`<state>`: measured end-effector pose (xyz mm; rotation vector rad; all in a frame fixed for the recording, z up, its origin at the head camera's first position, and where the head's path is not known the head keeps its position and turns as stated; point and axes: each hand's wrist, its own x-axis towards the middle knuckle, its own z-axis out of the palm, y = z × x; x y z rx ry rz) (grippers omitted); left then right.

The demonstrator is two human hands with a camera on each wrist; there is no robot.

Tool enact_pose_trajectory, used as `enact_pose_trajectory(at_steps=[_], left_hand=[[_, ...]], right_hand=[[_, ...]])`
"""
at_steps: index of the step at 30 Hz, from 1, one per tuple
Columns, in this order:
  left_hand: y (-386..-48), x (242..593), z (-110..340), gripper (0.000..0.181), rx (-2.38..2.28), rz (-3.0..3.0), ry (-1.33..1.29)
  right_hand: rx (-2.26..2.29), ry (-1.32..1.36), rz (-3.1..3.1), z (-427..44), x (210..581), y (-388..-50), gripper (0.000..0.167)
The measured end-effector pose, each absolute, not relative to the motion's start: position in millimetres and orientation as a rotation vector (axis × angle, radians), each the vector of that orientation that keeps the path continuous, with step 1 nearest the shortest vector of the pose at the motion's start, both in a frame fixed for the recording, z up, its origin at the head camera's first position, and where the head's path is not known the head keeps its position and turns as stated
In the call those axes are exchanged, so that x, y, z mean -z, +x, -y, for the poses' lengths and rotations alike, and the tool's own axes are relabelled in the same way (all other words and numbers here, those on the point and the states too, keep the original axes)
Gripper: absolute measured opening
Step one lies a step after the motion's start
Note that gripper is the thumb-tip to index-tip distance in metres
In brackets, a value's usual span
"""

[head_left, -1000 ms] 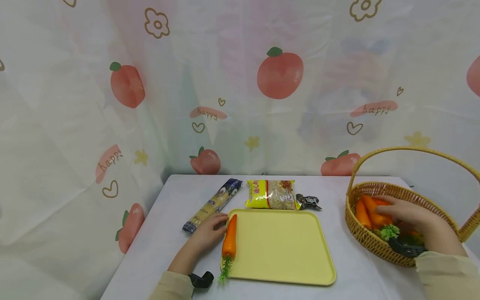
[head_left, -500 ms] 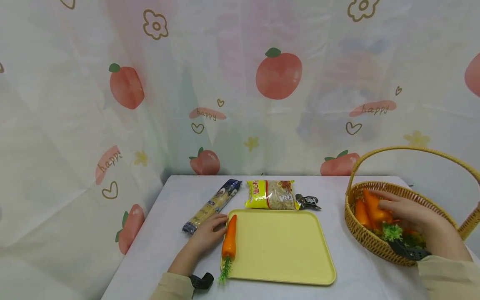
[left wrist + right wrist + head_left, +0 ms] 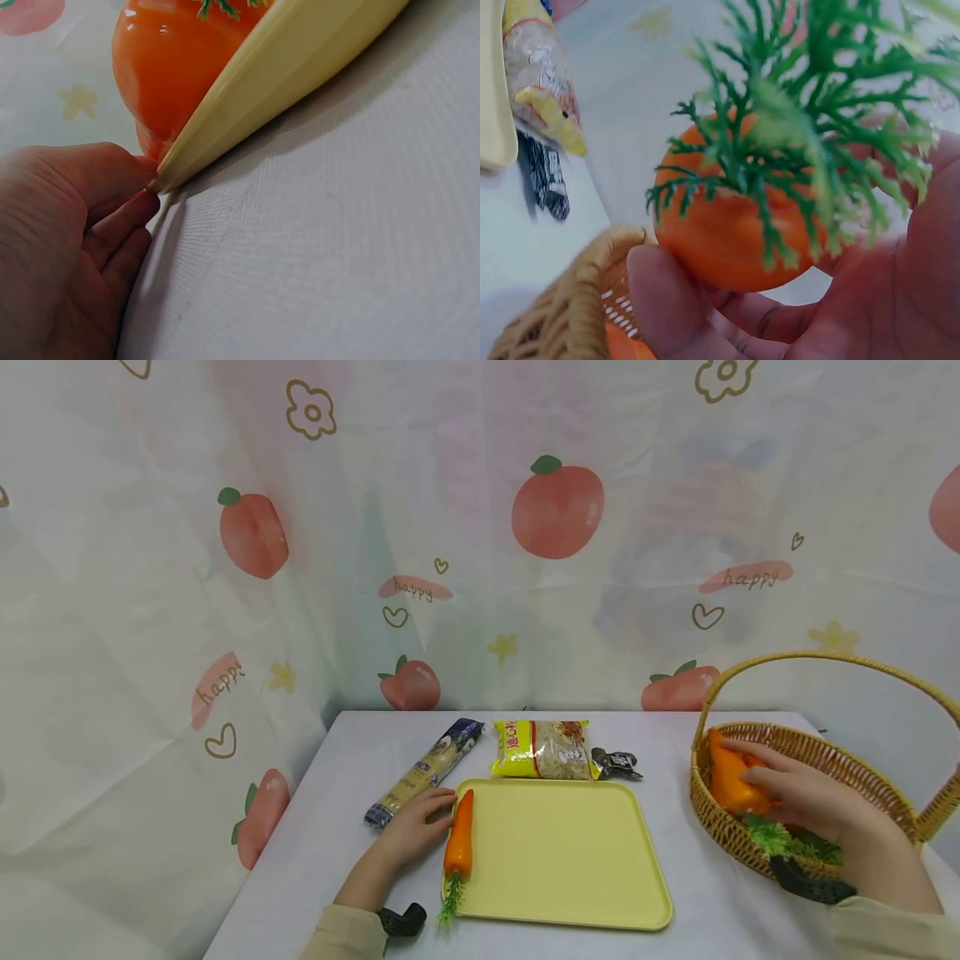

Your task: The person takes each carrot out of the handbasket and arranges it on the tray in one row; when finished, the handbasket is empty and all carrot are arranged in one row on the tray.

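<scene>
My left hand [image 3: 412, 827] is at the left edge of a yellow tray [image 3: 566, 856]; in the left wrist view its thumb and fingers pinch the tray's rim [image 3: 247, 105]. Along that side of the tray lies an orange carrot [image 3: 459, 843], its green leaves hanging over the front edge. On the right, my right hand [image 3: 813, 793] grips another carrot [image 3: 731, 781] at the wicker basket [image 3: 723, 839]. The right wrist view shows thumb and fingers around the carrot's thick end [image 3: 735, 240], partly covered by green leaves [image 3: 780, 150]. Other basket contents are mostly hidden by the hand.
Behind the tray lie a long noodle pack [image 3: 426, 770], a yellow-and-clear food bag [image 3: 543, 750] and a small black packet [image 3: 617, 763]. The basket's tall handle [image 3: 825, 657] arches over its opening. A printed curtain [image 3: 480, 527] hangs behind the white table [image 3: 345, 752].
My right hand has shifted slightly left and lifted a carrot up toward the basket's left rim, its leaves moving along. The left hand, tray and carrot on it stay where they were.
</scene>
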<state>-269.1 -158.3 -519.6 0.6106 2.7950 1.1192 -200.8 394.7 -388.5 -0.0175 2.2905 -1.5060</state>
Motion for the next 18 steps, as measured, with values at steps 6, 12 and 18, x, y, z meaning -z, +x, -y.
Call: enact_pose_trajectory(at_steps=[6, 12, 18], left_hand=[[-269.5, 519.8, 158.4, 0.042, -1.114, -2.796, 0.622], [-269.7, 521.0, 158.6, 0.042, -1.108, -2.806, 0.631], [-269.3, 520.8, 158.8, 0.042, -1.101, -2.811, 0.638]], right_hand=[[1.517, -0.039, -2.301, -379.2, 386.8, -196.1, 0.066], [1.527, -0.097, -2.313, -366.4, 387.2, -192.7, 0.067], [1.459, -0.137, -2.373, -344.3, 388.2, -192.7, 0.072]])
